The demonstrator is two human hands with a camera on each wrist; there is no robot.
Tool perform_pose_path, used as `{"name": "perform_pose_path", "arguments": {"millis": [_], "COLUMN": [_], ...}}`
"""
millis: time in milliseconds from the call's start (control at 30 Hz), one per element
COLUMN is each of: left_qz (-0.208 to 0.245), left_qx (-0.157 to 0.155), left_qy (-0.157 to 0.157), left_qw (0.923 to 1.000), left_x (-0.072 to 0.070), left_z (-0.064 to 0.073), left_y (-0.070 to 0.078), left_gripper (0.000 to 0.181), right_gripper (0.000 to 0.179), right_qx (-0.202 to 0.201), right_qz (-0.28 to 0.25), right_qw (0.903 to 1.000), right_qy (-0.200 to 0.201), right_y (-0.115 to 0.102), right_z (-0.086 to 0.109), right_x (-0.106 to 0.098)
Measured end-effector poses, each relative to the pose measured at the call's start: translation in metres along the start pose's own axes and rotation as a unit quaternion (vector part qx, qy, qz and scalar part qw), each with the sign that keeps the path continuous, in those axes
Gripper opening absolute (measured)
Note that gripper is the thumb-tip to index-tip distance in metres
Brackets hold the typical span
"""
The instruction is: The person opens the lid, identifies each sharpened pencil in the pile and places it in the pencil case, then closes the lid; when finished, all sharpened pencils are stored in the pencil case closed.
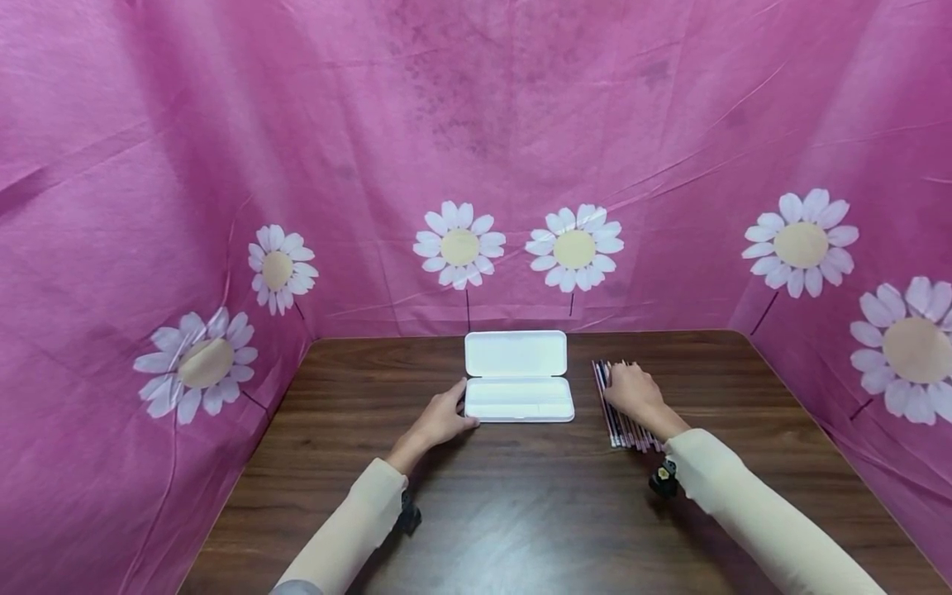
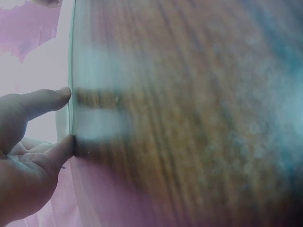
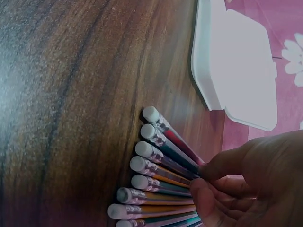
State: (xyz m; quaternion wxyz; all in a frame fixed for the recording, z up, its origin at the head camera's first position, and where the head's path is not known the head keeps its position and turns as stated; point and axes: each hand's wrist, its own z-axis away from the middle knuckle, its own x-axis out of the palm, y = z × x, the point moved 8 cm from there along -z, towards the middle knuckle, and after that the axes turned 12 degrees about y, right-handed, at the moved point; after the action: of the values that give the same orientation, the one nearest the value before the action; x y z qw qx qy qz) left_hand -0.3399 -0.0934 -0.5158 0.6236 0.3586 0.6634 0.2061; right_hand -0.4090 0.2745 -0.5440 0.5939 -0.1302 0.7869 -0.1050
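A white pencil case [image 1: 519,398] stands open on the table, its lid [image 1: 516,354] raised at the back and its tray bare. My left hand [image 1: 440,416] holds the case by its left end, thumb at the front corner and fingers along the side. To the right of the case lies a row of pencils [image 1: 623,434], side by side with their white erasers toward me. My right hand [image 1: 635,390] reaches over them from above. In the right wrist view its thumb and forefinger [image 3: 204,191] pinch at a pencil [image 3: 173,137] near the row's left side.
The table [image 1: 476,504] has a dark wood grain and some glare in front. Pink cloth [image 1: 513,149] with white daisies hangs behind and on both sides. Each wrist wears a small black camera, such as the right one [image 1: 664,479].
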Motion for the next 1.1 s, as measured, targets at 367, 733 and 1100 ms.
{"name": "perform_pose_path", "arguments": {"millis": [367, 733, 1100], "left_qz": [-0.004, -0.005, -0.003], "left_qx": [0.003, 0.003, 0.007], "left_qy": [0.003, 0.004, 0.004], "left_qw": [1.0, 1.0, 1.0], "left_x": [-0.001, -0.001, -0.001], "left_z": [-0.001, 0.0, -0.001], "left_y": [-0.001, 0.001, 0.0], "left_gripper": [0.091, 0.09, 0.09], "right_gripper": [0.021, 0.011, 0.006], "right_qx": [0.02, 0.021, -0.013], "right_qz": [-0.006, 0.001, 0.033], "right_qw": [0.9998, 0.9994, 0.9989], "right_qy": [-0.005, -0.026, -0.031], "right_y": [0.0, -0.052, -0.059], "right_z": [-0.003, 0.021, 0.02], "right_x": [0.007, -0.043, -0.037]}}
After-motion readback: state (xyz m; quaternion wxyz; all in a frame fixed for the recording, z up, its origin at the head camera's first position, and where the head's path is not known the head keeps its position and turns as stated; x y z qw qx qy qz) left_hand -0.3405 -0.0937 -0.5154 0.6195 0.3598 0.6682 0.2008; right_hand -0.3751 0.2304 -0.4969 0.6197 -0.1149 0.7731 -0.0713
